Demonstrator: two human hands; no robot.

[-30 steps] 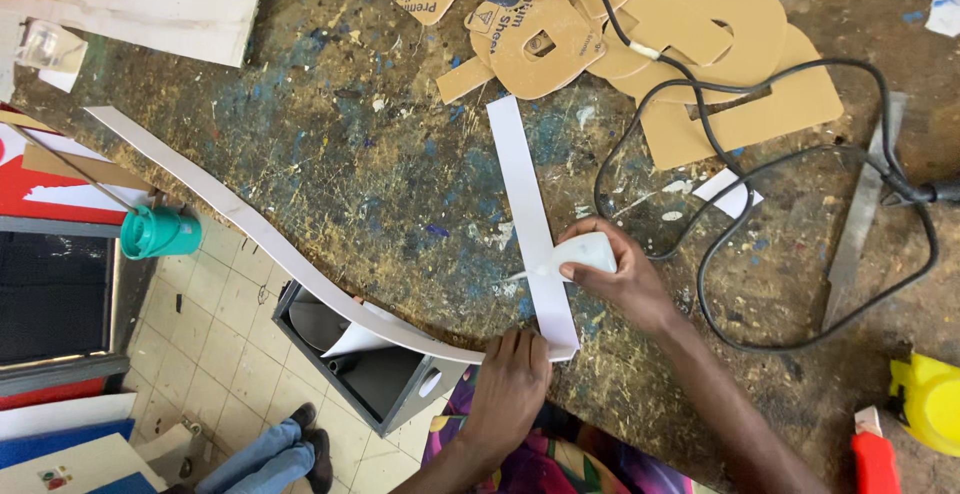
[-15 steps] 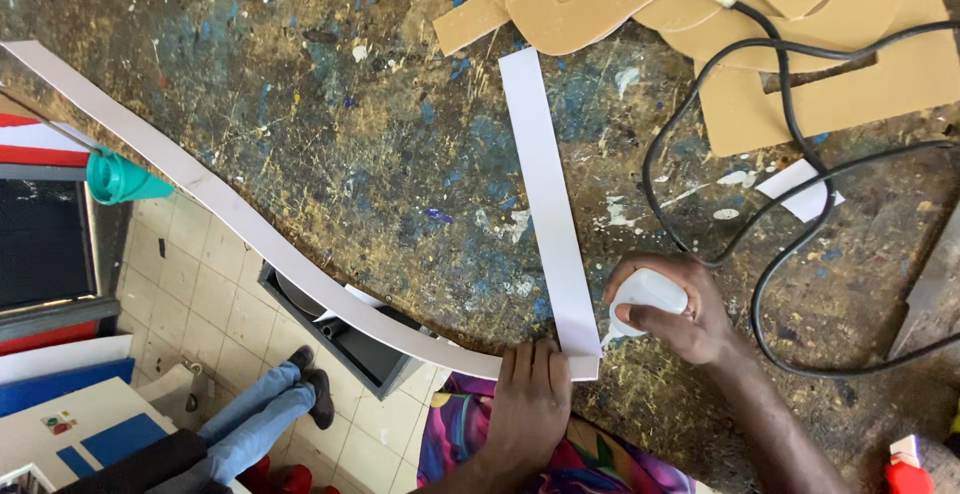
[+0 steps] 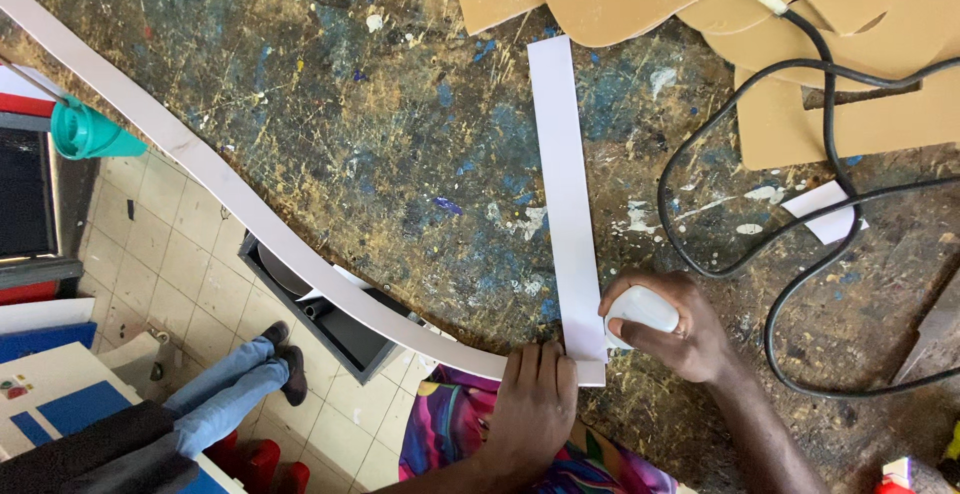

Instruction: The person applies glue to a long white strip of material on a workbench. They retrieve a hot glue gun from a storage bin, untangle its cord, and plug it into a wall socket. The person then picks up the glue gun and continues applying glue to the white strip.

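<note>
- Your left hand (image 3: pixel 530 404) lies flat, fingers spread, pinning the joint where the long curved strip (image 3: pixel 230 189) meets the straight white strip (image 3: pixel 565 204) at the surface (image 3: pixel 330 74) edge; ease off and the corner may slide.
- Your right hand (image 3: pixel 665 326), curled tightly around a small white object (image 3: pixel 640 309), could nudge the upright strip askew.
- The curved strip overhangs the floor; its weight may pull free.

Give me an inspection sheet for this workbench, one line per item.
Surface: worn paint-spattered bench.
Job's things: straight white strip meets long curved white strip at the bench edge.
Clutter: tan cardboard cutouts, white scrap.
Grippers: left hand presses flat on the joint; right hand grips a small white object beside the strip.
Cables: black cord looped across the bench.
Surroundings: tiled floor, grey bin, teal cone, another person's legs.
</note>
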